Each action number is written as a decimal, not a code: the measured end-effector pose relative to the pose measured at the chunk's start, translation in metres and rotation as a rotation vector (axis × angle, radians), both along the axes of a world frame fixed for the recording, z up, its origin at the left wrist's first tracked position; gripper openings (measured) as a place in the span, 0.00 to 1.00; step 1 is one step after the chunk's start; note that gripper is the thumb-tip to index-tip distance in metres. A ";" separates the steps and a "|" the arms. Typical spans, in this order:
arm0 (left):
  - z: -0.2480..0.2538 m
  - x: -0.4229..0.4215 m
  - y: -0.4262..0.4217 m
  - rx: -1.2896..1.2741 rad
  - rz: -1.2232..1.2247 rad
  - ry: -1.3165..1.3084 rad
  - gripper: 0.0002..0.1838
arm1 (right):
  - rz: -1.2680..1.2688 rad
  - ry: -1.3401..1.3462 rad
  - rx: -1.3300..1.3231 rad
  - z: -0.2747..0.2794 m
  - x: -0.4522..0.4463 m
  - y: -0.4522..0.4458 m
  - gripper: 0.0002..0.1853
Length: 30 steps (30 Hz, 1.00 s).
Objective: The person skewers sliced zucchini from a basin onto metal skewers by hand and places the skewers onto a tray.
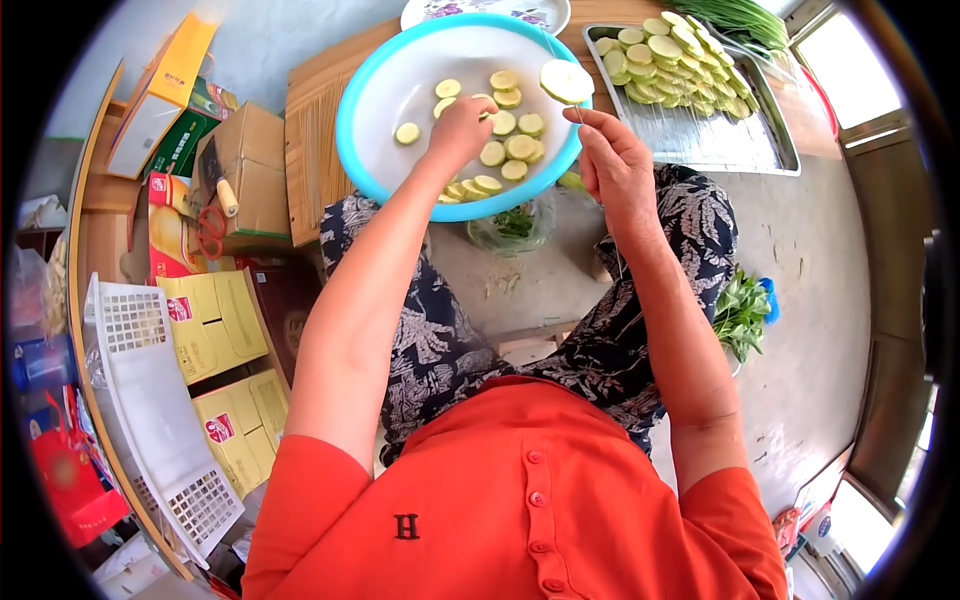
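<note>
A white basin with a light-blue rim [357, 75] holds several round zucchini slices [407, 133], pale with green edges. My left hand [465, 132] reaches into it with fingers closed at a slice, partly hidden behind them. Over the basin's right rim, my right hand [617, 165] pinches a thin needle-like stick. One larger zucchini slice [566, 82] sits on the stick just above those fingers. A fine thread seems to run near this hand, too thin to follow.
On the right, a metal tray [690, 155] carries many overlapping slices, with long green stalks [735, 22] behind. A plastic bag of greens [513, 225] lies below the basin. Leafy greens [740, 312] stand by my right knee. Boxes, scissors [211, 230] and a knife [226, 192] are at left.
</note>
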<state>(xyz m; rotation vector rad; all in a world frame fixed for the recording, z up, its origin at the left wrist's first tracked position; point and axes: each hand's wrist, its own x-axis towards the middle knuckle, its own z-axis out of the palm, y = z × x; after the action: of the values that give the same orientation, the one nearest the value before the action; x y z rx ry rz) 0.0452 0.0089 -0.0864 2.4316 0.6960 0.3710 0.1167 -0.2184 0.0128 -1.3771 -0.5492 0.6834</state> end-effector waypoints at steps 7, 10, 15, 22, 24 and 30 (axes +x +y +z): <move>-0.012 0.026 -0.014 0.267 -0.148 0.348 0.26 | -0.004 0.040 0.021 0.002 0.005 -0.002 0.13; -0.027 0.031 -0.009 0.240 -0.155 0.287 0.26 | 0.011 0.072 0.009 0.003 0.004 -0.002 0.12; -0.033 0.037 -0.002 0.244 -0.079 0.275 0.22 | 0.017 0.060 -0.014 0.002 0.005 0.000 0.12; 0.058 -0.003 0.012 -1.406 -0.030 -0.389 0.17 | 0.038 0.043 -0.069 -0.002 -0.004 -0.005 0.12; 0.086 -0.031 0.007 -1.516 -0.100 -0.550 0.22 | 0.051 0.003 -0.091 0.001 -0.011 -0.010 0.13; 0.100 -0.103 -0.004 -1.470 -0.160 -0.777 0.25 | 0.160 0.006 -0.155 0.027 -0.057 -0.037 0.14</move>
<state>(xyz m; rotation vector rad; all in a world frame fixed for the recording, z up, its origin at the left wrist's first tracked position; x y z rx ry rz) -0.0578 0.0052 0.0141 0.8174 0.2108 0.4509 0.0601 -0.2558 0.0401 -1.4854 -0.6164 0.8747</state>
